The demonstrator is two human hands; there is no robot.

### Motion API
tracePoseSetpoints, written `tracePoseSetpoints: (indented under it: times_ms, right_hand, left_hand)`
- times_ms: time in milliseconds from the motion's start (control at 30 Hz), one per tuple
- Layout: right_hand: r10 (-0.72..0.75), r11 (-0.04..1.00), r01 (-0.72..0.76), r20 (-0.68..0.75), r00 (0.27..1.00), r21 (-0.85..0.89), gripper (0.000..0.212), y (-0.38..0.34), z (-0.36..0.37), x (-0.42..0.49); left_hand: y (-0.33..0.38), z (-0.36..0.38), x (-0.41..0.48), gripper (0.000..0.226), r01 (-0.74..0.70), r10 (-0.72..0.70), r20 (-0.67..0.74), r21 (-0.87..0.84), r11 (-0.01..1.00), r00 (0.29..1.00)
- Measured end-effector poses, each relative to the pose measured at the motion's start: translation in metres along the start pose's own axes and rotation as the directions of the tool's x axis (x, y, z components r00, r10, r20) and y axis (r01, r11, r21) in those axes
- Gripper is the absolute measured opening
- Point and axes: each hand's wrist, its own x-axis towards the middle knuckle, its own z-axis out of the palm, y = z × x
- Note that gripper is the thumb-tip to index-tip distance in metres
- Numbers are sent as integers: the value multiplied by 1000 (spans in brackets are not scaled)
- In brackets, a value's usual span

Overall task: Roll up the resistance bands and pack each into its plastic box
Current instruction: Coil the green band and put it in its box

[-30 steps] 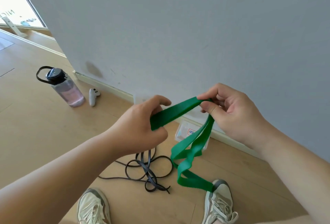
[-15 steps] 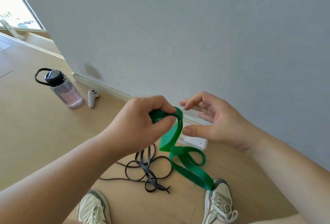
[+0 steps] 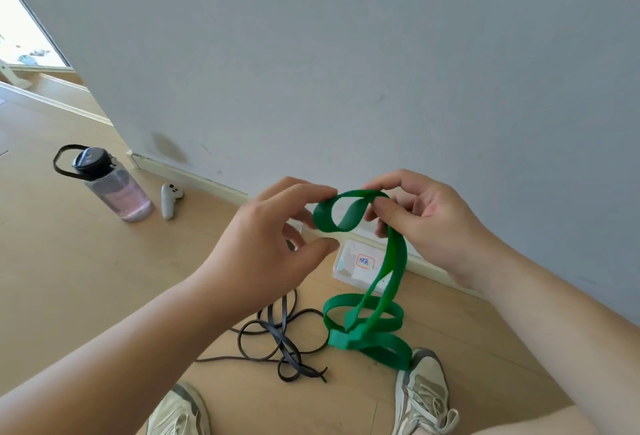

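Right hand: thumb and forefinger pinch the green band at the right side of a small loop, held up in front of the wall.
Left hand: fingers curled, forefinger tip touching the loop's left edge; the thumb sits just below it. Whether this hand actually grips the band cannot be told.
Green band: from the pinch it hangs down in a double strand to loose coils on the floor, the lowest coil touching the right shoe.
Box: clear plastic with a label, on the floor against the skirting, behind the hanging strand.
Black band: loose tangle on the floor, just left of the green coils.
Bottle: upright near the wall, left.
Controller: white, lying just beside the bottle.
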Motion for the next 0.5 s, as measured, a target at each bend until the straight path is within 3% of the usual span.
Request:
tracePoseSetpoints:
  times_ms: [133,267,500]
  right_hand:
    - [32,997,-31,5,999,-65,18,6,0,-1]
    - [34,989,-31,14,999,-147,20,10,-3,-3]
    - [-99,983,84,88,991,162,28,3,-9,-10]
  left_hand:
    - [2,11,10,42,-81,84,-35,74,994,996]
    - [5,18,19,20,-127,143,-115,137,982,983]
    - [6,25,19,11,-234,242,-99,81,969,965]
